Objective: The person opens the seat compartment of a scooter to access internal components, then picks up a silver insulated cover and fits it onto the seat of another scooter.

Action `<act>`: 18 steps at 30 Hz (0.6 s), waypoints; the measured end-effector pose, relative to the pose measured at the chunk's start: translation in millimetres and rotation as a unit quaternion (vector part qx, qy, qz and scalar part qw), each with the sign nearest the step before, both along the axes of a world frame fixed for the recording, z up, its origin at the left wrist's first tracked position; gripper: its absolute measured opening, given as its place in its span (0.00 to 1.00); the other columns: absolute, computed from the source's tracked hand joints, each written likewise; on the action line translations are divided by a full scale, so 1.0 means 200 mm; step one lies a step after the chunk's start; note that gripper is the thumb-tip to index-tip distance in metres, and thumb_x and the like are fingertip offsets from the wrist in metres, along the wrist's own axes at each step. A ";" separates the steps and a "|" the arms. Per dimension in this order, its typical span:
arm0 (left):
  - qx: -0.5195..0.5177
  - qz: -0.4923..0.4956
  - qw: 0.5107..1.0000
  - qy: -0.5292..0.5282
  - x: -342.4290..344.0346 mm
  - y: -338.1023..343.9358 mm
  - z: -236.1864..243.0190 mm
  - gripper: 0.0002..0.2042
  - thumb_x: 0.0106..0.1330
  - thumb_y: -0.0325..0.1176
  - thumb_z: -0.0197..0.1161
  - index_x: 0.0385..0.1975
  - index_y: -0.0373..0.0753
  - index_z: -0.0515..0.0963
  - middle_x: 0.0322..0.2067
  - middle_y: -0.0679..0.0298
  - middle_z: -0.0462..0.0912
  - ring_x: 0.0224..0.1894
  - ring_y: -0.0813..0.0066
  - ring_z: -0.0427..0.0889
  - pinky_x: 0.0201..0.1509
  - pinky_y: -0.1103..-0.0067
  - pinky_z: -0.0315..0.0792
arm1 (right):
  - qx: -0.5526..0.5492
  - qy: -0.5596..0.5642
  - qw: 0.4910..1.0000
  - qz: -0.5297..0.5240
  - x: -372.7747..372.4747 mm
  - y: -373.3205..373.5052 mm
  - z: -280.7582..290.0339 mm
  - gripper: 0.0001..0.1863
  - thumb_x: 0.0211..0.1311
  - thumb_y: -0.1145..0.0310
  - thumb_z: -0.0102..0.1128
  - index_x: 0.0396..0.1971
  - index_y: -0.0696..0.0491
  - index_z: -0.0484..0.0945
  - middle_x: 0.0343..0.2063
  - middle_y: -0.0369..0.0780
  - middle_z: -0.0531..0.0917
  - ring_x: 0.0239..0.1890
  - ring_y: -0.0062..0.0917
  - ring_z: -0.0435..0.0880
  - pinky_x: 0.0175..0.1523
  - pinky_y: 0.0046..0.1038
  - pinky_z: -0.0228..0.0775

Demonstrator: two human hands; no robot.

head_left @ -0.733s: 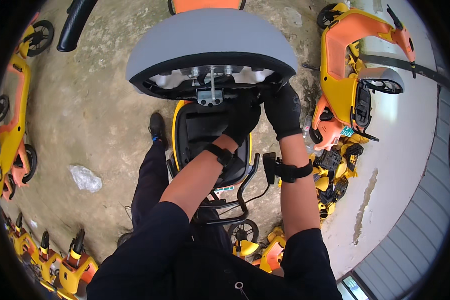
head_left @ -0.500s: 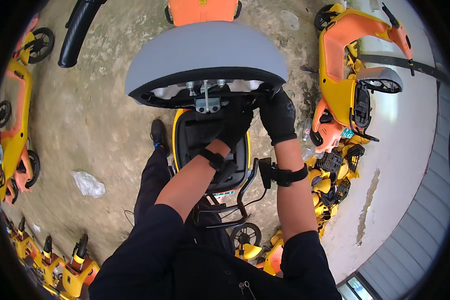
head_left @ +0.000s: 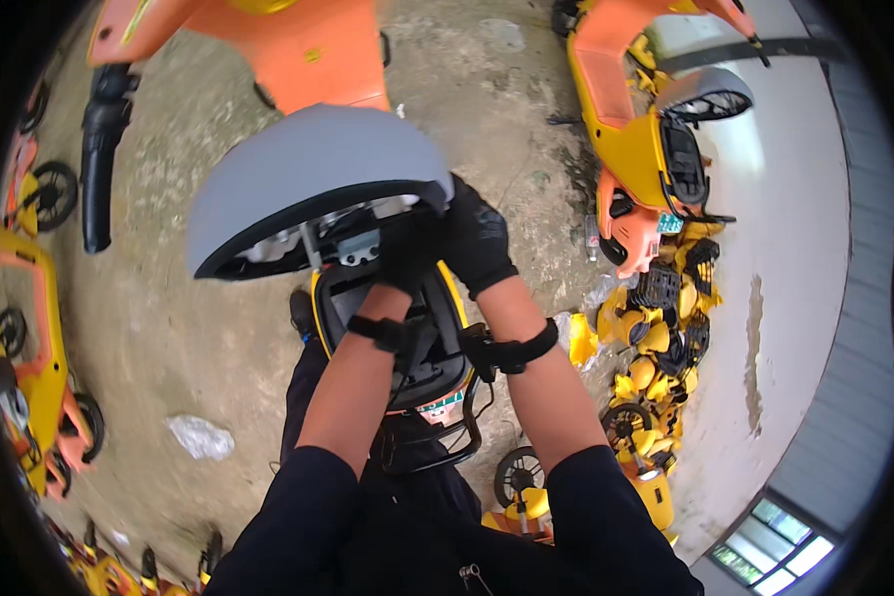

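A grey scooter seat is tipped up, its black-rimmed underside with metal fittings facing me. My right hand, in a black glove, is closed round the seat's right end. Close beside it, my gloved left hand is held up against the underside near the same end. Its fingers look closed, but dark glove and shadow hide what is in them. Below the seat is the open black storage compartment with a yellow edge. A metal hinge bracket shows just left of my left hand.
The scooter's orange front and black handlebar grip lie beyond. Another yellow-orange scooter stands at right, near a pile of yellow and black parts. Clear plastic film lies on the concrete floor at left. A white wall bounds the right.
The view has shifted, so the seat now appears lower, further left and more slanted. Both hands stay at its right end, now closer together.
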State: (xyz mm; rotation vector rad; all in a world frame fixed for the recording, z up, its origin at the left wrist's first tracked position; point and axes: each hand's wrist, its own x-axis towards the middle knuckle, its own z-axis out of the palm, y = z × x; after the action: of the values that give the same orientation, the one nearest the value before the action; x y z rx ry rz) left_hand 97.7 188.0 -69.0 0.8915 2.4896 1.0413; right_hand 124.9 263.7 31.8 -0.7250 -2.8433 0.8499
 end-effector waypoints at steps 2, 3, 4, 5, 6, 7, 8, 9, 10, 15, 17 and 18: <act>0.075 0.013 0.996 -0.044 0.02 -0.06 -0.08 0.11 0.56 0.35 0.50 0.31 0.36 0.75 0.31 0.58 0.79 0.38 0.64 0.76 0.42 0.72 0.69 | 0.001 -0.037 0.999 -0.001 -0.02 -0.02 0.05 0.24 0.45 0.61 0.58 0.45 0.50 0.69 0.35 0.48 0.77 0.36 0.40 0.77 0.39 0.35 0.69; 0.187 0.054 0.969 -0.150 0.04 -0.09 -0.12 0.09 0.55 0.33 0.52 0.31 0.36 0.75 0.31 0.57 0.78 0.37 0.63 0.76 0.42 0.72 0.68 | 0.008 -0.026 1.000 0.009 -0.02 -0.01 0.06 0.22 0.43 0.60 0.58 0.41 0.52 0.68 0.31 0.47 0.77 0.34 0.40 0.77 0.37 0.36 0.69; 0.239 0.068 0.947 -0.206 0.06 -0.11 -0.14 0.08 0.55 0.32 0.53 0.30 0.35 0.75 0.31 0.57 0.78 0.37 0.62 0.76 0.42 0.73 0.68 | 0.012 -0.017 1.000 0.019 -0.02 -0.01 0.04 0.21 0.42 0.60 0.58 0.37 0.53 0.67 0.28 0.46 0.77 0.32 0.40 0.77 0.34 0.37 0.69; 0.294 0.078 0.915 -0.263 0.08 -0.10 -0.12 0.08 0.54 0.31 0.54 0.30 0.35 0.75 0.31 0.57 0.78 0.37 0.62 0.76 0.42 0.73 0.68 | 0.022 -0.019 1.000 0.004 -0.01 0.01 0.06 0.21 0.42 0.60 0.58 0.37 0.53 0.67 0.28 0.46 0.77 0.32 0.40 0.77 0.34 0.37 0.69; 0.300 0.076 0.923 -0.231 0.11 -0.09 -0.10 0.07 0.54 0.30 0.55 0.29 0.35 0.75 0.30 0.57 0.78 0.36 0.62 0.76 0.41 0.73 0.68 | 0.032 -0.026 0.999 0.019 0.00 0.02 0.07 0.21 0.41 0.61 0.58 0.36 0.53 0.67 0.27 0.46 0.77 0.32 0.39 0.77 0.34 0.36 0.69; 0.300 0.075 0.926 -0.215 0.10 -0.10 -0.08 0.07 0.53 0.30 0.56 0.29 0.35 0.75 0.30 0.57 0.78 0.36 0.63 0.76 0.41 0.73 0.68 | 0.035 -0.033 0.998 0.040 0.00 0.01 0.08 0.20 0.40 0.62 0.58 0.36 0.54 0.67 0.27 0.46 0.77 0.32 0.39 0.78 0.34 0.36 0.69; 0.301 0.073 0.930 -0.198 0.10 -0.10 -0.07 0.06 0.53 0.30 0.56 0.28 0.35 0.75 0.29 0.57 0.78 0.35 0.63 0.76 0.40 0.73 0.69 | 0.039 -0.027 0.998 0.038 -0.01 0.00 0.07 0.20 0.39 0.64 0.57 0.36 0.55 0.68 0.27 0.46 0.77 0.31 0.38 0.78 0.34 0.35 0.69; 0.312 0.077 0.911 -0.258 0.07 -0.12 -0.07 0.07 0.54 0.31 0.56 0.28 0.35 0.75 0.28 0.58 0.78 0.34 0.65 0.76 0.39 0.74 0.69 | 0.033 -0.055 0.997 0.041 -0.02 0.00 0.07 0.22 0.40 0.63 0.58 0.38 0.53 0.67 0.29 0.46 0.77 0.33 0.39 0.77 0.36 0.35 0.69; 0.313 0.079 0.902 -0.287 0.07 -0.13 -0.08 0.07 0.55 0.31 0.56 0.29 0.35 0.75 0.28 0.58 0.78 0.33 0.66 0.76 0.39 0.74 0.69 | 0.024 -0.082 0.995 0.045 -0.03 0.00 0.06 0.24 0.40 0.61 0.59 0.41 0.52 0.67 0.32 0.46 0.77 0.35 0.40 0.76 0.37 0.35 0.69; 0.348 0.147 0.850 -0.368 0.18 -0.13 -0.11 0.06 0.55 0.30 0.56 0.30 0.37 0.73 0.26 0.62 0.74 0.32 0.70 0.74 0.39 0.75 0.69 | -0.139 0.046 0.989 0.020 0.08 0.06 -0.10 0.31 0.41 0.63 0.62 0.48 0.55 0.65 0.40 0.48 0.74 0.41 0.38 0.76 0.45 0.31 0.68; 0.286 0.158 0.926 -0.188 0.29 -0.11 -0.06 0.07 0.55 0.29 0.55 0.33 0.37 0.72 0.28 0.61 0.74 0.35 0.70 0.73 0.41 0.75 0.68 | -0.197 0.022 0.980 0.023 0.11 0.13 -0.16 0.31 0.39 0.65 0.62 0.48 0.57 0.66 0.41 0.48 0.74 0.43 0.38 0.75 0.47 0.31 0.67; 0.278 0.165 0.928 -0.187 0.33 -0.11 -0.03 0.07 0.55 0.29 0.55 0.33 0.37 0.72 0.28 0.61 0.74 0.35 0.70 0.73 0.41 0.75 0.68 | -0.179 0.042 0.982 0.046 0.12 0.16 -0.20 0.30 0.38 0.67 0.62 0.47 0.57 0.66 0.41 0.48 0.74 0.43 0.37 0.75 0.47 0.31 0.67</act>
State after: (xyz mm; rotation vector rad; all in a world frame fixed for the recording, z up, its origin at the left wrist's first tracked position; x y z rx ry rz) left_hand 164.1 166.9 -75.1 0.3406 2.0802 1.8897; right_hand 148.9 295.7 -8.3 -0.5748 -2.6960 1.3955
